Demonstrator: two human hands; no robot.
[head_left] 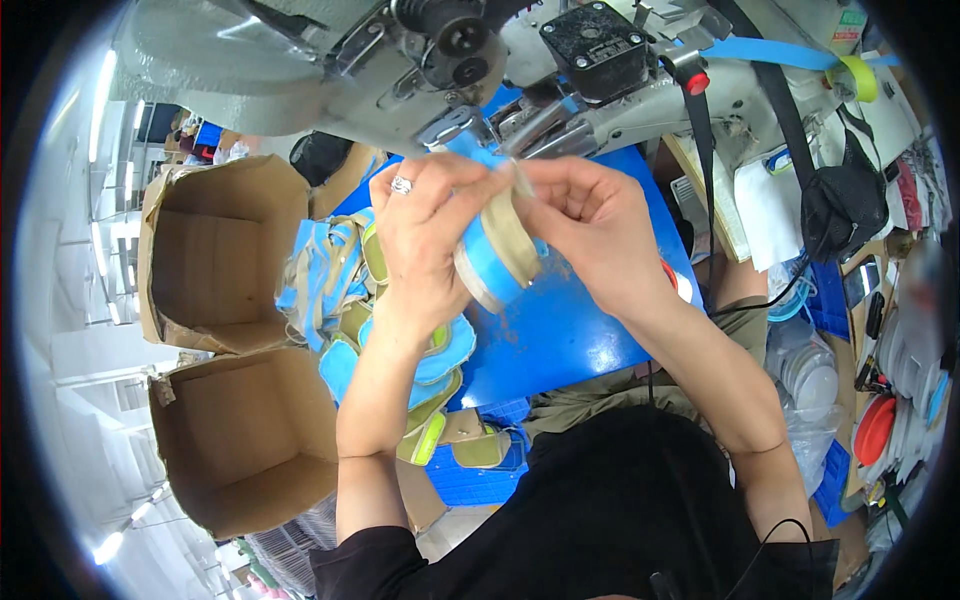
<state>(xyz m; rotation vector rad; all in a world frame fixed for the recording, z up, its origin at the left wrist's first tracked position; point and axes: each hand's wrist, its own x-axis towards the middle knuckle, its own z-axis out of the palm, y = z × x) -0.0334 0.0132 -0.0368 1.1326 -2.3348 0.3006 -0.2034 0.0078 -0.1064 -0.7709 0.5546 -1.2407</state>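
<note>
My left hand (pixel 425 240), with a ring on one finger, is closed on the left edge of a curved fabric piece (pixel 487 262) with tan, blue and whitish bands. From the other side my right hand (pixel 595 225) pinches its upper tan edge between thumb and fingers. Both hands are close together just under the metal parts of a grey sewing machine (pixel 215 80). A light blue strip (pixel 468 140) shows at the machine's metal guide, right above my fingers. The fabric piece hangs tilted over the blue tabletop (pixel 565 335). My fingers hide its upper end.
Beside my left forearm lies a heap of blue and tan fabric pieces (pixel 325 265). Two cardboard boxes, an upper one (pixel 225 265) and a lower one (pixel 245 430), stand at the left. Light blue tape (pixel 765 50) runs across the machine. Tape rolls (pixel 875 430) crowd the right.
</note>
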